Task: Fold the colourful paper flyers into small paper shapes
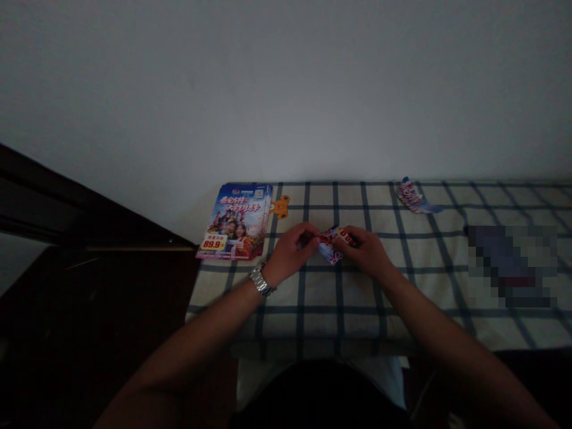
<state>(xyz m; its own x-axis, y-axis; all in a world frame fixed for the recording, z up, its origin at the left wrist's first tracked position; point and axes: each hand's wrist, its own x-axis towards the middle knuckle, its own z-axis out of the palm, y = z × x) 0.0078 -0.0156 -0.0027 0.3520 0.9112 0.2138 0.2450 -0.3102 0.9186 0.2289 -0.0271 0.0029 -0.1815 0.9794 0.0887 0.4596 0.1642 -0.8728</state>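
Both my hands meet over the checked tablecloth (313, 286), pinching a small folded piece of printed paper (331, 245) with red, white and blue print. My left hand (290, 250), with a metal watch on its wrist, grips the paper's left end with curled fingers. My right hand (366, 251) holds the right end, fingers closed over it. The paper sits just above or on the cloth; I cannot tell which.
A colourful flyer (236, 221) lies at the table's far left, with a small orange animal-shaped cutout (280, 207) beside it. Another folded printed paper (413, 196) rests at the back right. A blurred-out patch (513, 265) is to the right. A dark wooden surface (89, 286) lies left.
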